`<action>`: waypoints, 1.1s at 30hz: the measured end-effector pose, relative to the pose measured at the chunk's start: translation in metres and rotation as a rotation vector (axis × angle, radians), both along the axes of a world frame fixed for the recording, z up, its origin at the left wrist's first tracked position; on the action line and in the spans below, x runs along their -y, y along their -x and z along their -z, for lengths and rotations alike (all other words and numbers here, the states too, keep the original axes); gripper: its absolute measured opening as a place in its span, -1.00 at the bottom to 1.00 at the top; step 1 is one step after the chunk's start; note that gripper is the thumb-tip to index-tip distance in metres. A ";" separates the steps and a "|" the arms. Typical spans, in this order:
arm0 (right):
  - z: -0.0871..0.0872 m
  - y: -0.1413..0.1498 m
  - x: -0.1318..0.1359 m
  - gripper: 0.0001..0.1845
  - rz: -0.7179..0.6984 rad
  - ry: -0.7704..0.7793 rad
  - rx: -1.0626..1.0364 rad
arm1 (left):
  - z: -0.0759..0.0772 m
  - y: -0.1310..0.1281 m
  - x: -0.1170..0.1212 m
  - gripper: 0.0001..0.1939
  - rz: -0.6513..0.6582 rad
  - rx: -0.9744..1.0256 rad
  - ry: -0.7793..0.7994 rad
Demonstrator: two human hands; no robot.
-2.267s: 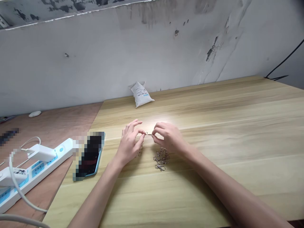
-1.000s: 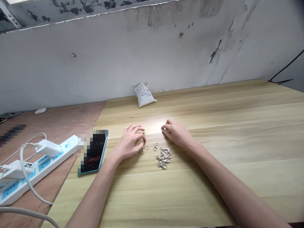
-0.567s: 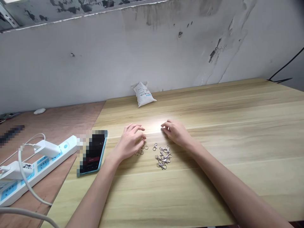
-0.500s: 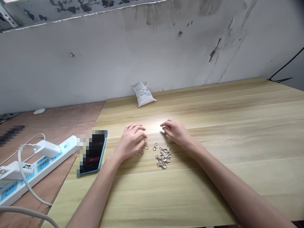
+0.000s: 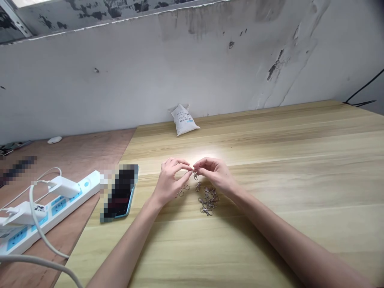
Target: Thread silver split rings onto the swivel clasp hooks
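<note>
My left hand (image 5: 174, 179) pinches thumb and forefinger together on a small bit of metal, apparently a metal ring mostly covered by the fingertips. Facing it, my right hand (image 5: 216, 173) is closed in a pinch at the top of a silver swivel clasp (image 5: 195, 175), which hangs below the fingertips. The two hands nearly touch, just above the table. Below them lies a single swivel clasp (image 5: 198, 186). A pile of swivel clasps (image 5: 209, 200) is under my right hand. Loose metal rings (image 5: 181, 193) lie beside my left hand, which partly hides them.
A phone (image 5: 120, 192) in a blue case, partly pixelated, lies left on the wooden table (image 5: 270, 160). A white power strip (image 5: 57, 210) with plugs and cables is on the brown surface further left. At the back, by the wall, sits a white packet (image 5: 183, 120).
My left hand has lifted off the rings and come right. My right hand has moved left and down to meet it, and a clasp now shows hanging between them. The view has shifted slightly.
</note>
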State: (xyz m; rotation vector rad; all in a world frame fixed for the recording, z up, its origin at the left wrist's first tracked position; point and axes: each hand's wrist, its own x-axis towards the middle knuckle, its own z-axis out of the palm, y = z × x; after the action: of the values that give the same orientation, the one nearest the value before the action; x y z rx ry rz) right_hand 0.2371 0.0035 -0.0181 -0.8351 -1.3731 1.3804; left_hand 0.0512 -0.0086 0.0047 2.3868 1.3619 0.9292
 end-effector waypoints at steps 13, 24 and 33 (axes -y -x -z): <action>-0.010 -0.005 0.004 -0.78 -0.040 0.097 0.056 | 0.004 0.001 0.000 -0.88 0.074 -0.150 -0.294; -0.009 -0.010 0.004 -0.69 -0.231 0.087 0.120 | -0.004 0.003 0.001 -0.93 0.006 -0.043 -0.221; -0.015 -0.008 0.006 -0.67 -0.053 -0.035 0.271 | -0.005 -0.001 0.001 -0.84 -0.042 0.227 0.224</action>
State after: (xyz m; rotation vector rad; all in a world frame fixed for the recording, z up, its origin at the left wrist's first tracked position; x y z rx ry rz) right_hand 0.2449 -0.0028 -0.0033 -0.9959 -1.6313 1.3138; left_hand 0.0522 -0.0093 0.0095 2.0284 1.3553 0.9681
